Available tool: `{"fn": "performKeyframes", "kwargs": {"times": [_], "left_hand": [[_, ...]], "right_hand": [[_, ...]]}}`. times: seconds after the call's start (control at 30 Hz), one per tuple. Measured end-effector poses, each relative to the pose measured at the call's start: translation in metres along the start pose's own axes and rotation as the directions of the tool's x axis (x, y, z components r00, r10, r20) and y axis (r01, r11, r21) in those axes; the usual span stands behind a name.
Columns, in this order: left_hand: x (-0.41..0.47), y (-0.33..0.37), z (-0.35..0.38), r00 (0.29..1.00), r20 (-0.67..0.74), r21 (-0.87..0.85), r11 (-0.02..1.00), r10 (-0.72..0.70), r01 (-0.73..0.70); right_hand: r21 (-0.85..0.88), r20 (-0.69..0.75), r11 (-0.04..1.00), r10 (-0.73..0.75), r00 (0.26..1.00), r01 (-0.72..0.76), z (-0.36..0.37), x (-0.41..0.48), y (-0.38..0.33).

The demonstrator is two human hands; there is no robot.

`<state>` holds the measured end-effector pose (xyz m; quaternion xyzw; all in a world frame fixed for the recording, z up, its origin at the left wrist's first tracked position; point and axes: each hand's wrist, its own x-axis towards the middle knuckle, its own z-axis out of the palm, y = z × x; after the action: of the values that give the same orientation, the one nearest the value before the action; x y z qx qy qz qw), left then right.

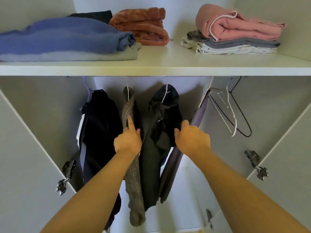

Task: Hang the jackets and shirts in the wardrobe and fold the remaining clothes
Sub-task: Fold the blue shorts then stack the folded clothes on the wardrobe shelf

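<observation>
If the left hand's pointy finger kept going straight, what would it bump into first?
The left hand has its finger lying on the checked shirt. Going on, it would slide up that shirt, probably toward its white hanger. Depth is hard to judge.

This is a home, looking into an open white wardrobe (42, 101). On its shelf (159, 64) lie folded clothes: a blue sweater (58, 37), a rust fleece (143, 26) and a pink sweater (235, 26) topping a stack. Below the shelf a navy track jacket (99, 123), a plaid shirt (129, 105) and a dark hooded jacket (165, 115) hang on hangers. Bare wire hangers (233, 113) hang under the shelf's right end, and a door hinge (67, 167) sits lower left.
</observation>
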<state>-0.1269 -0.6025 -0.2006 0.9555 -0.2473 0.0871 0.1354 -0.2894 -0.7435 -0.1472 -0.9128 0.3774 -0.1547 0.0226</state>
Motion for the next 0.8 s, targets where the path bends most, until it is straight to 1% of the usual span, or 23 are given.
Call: {"fn": "performKeyframes", "kwargs": {"times": [0.07,0.13,0.2,0.23,0.3,0.37,0.43,0.47,0.53,0.6,0.67,0.73,0.8], "left_hand": [[-0.027,-0.019,-0.014,0.993,-0.117,0.002,1.0,0.018,-0.018],[-0.063,-0.044,-0.032,0.966,-0.253,-0.062,0.995,0.057,-0.075],[-0.098,-0.075,-0.048,0.934,-0.348,-0.086,0.99,0.075,-0.112],[-0.117,-0.09,-0.056,0.927,-0.37,-0.084,0.992,0.058,-0.096],[-0.157,-0.113,-0.074,0.924,-0.382,-0.093,0.996,-0.034,-0.002],[-0.193,-0.129,-0.092,0.889,-0.442,-0.062,0.993,-0.116,0.099],[-0.224,-0.143,-0.11,0.828,-0.543,0.04,0.981,-0.139,0.191],[-0.24,-0.152,-0.121,0.786,-0.602,0.096,0.965,-0.139,0.244],[-0.272,-0.175,-0.144,0.679,-0.72,0.165,0.916,-0.141,0.365],[-0.301,-0.2,-0.168,0.553,-0.819,0.163,0.862,-0.153,0.48],[-0.321,-0.218,-0.191,0.457,-0.877,0.15,0.821,-0.146,0.551],[-0.328,-0.225,-0.209,0.406,-0.901,0.128,0.802,-0.152,0.583],[-0.331,-0.22,-0.22,0.395,-0.902,0.069,0.845,-0.174,0.53]], "right_hand": [[0.003,0.027,0.999,-0.049,0.998,0.049,-0.005,-0.013,-0.009],[0.014,0.06,0.989,-0.148,0.987,0.148,-0.013,-0.026,-0.025],[0.03,0.078,0.966,-0.259,0.963,0.257,-0.022,-0.044,-0.045],[0.039,0.08,0.951,-0.309,0.948,0.307,-0.028,-0.056,-0.056],[0.065,0.086,0.913,-0.407,0.909,0.402,-0.041,-0.084,-0.081],[0.092,0.087,0.868,-0.495,0.864,0.488,-0.052,-0.118,-0.104],[0.086,0.054,0.821,-0.57,0.82,0.565,-0.062,-0.153,-0.122],[0.077,0.035,0.796,-0.604,0.796,0.601,-0.068,-0.169,-0.129],[0.092,0.02,0.755,-0.654,0.757,0.65,-0.078,-0.197,-0.138],[0.097,0.024,0.722,-0.689,0.724,0.685,-0.086,-0.221,-0.138],[0.068,0.0,0.685,-0.727,0.686,0.725,-0.092,-0.241,-0.131],[0.056,-0.022,0.684,-0.727,0.686,0.727,-0.101,-0.252,-0.123],[0.071,-0.063,0.708,-0.7,0.711,0.703,-0.109,-0.255,-0.113]]}}
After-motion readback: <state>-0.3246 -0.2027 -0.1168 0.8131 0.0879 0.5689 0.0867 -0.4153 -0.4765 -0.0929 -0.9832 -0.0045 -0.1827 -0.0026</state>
